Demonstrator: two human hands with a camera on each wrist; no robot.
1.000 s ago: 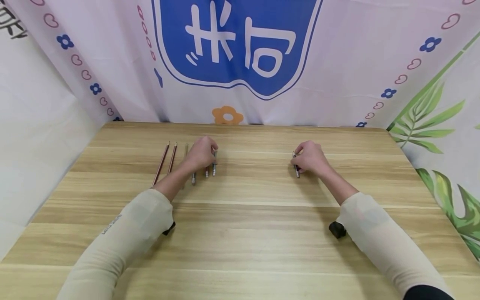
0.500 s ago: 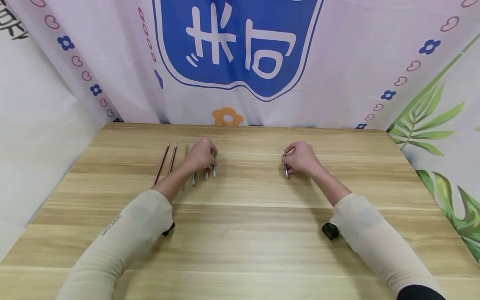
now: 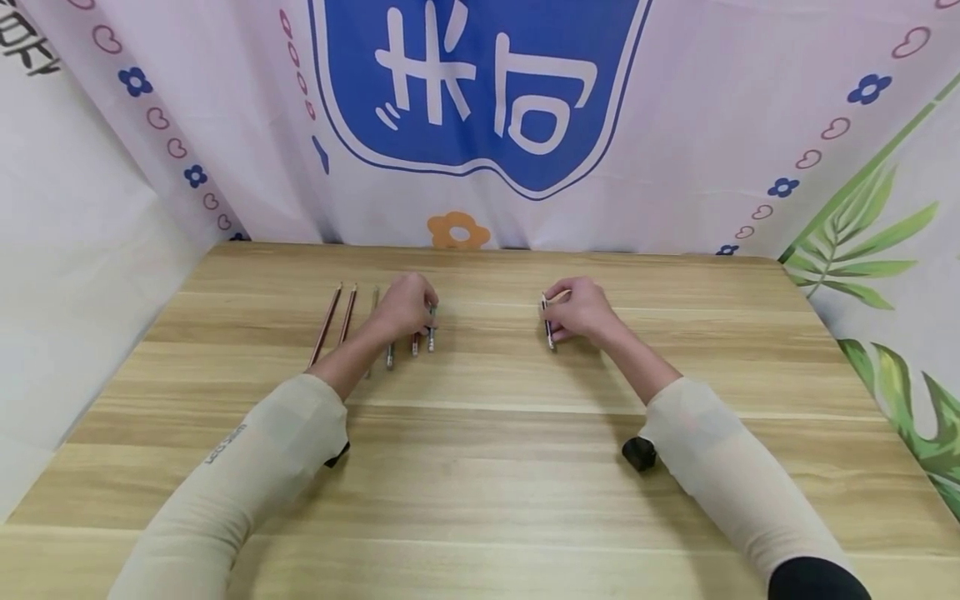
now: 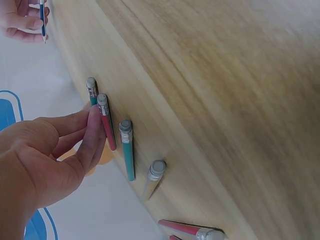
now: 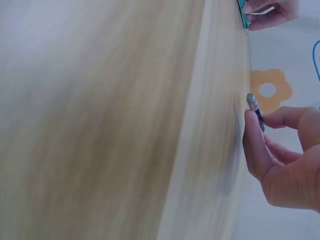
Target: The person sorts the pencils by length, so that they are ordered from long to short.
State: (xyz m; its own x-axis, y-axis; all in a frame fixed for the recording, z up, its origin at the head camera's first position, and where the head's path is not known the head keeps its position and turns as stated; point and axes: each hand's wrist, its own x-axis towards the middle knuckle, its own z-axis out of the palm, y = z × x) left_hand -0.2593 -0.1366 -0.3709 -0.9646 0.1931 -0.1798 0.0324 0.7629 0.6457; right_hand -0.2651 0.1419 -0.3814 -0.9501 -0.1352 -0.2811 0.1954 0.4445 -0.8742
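My right hand pinches a dark pencil between thumb and fingers above the tabletop. A silver ferrule with an eraser tops that dark pencil in the right wrist view. Farther left, my left hand has its fingertips on a green pencil at the right end of a row. Close beside it lies a red pencil, followed by another green pencil and a tan pencil. Two dark red pencils lie at the row's left end, partly behind my left forearm.
The wooden table meets a printed curtain along its back edge. A black wrist device hangs under my right sleeve. Bare wood lies between my two hands.
My right hand has moved left with the dark pencil, closer to the row. My left hand stays at the green pencil, and the row has not moved.
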